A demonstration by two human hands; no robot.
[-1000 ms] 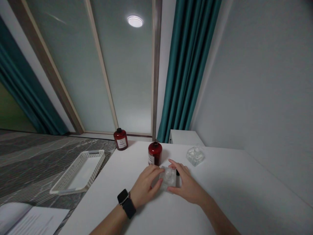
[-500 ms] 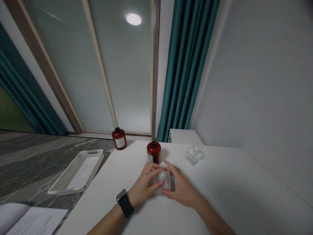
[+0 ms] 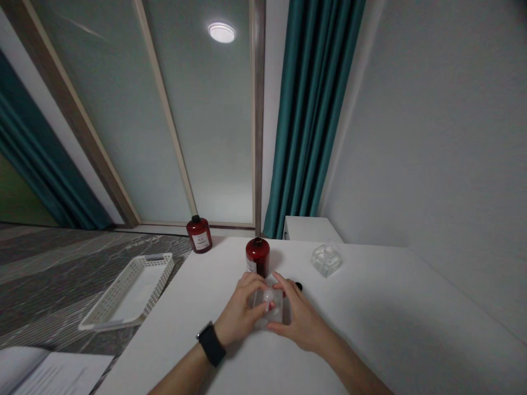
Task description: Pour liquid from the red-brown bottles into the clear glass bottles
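Observation:
A clear square container [image 3: 275, 314] with a rounded knob-like part on top sits on the white table between my hands. My left hand [image 3: 242, 306], with a black watch on its wrist, curls round the left side, its thumb and fingertips at the knob. Along the right side, my right hand [image 3: 302, 321] grips with the thumb at the near edge and the fingers at the far one. Just beyond stands a dark red bottle [image 3: 257, 255], its lower part hidden by my left hand. A small black cap-like piece [image 3: 298, 286] shows behind my right hand.
Another red bottle [image 3: 200, 235] with a black cap stands at the table's far left corner. To the right is a similar clear square glass piece [image 3: 326, 260]. Left of the table [image 3: 370, 329] are a white perforated basket [image 3: 93, 325] and an open book [image 3: 61, 376].
Both hands have shifted slightly left with the clear container. More of the black piece shows behind my right hand. The bottles have stayed in place.

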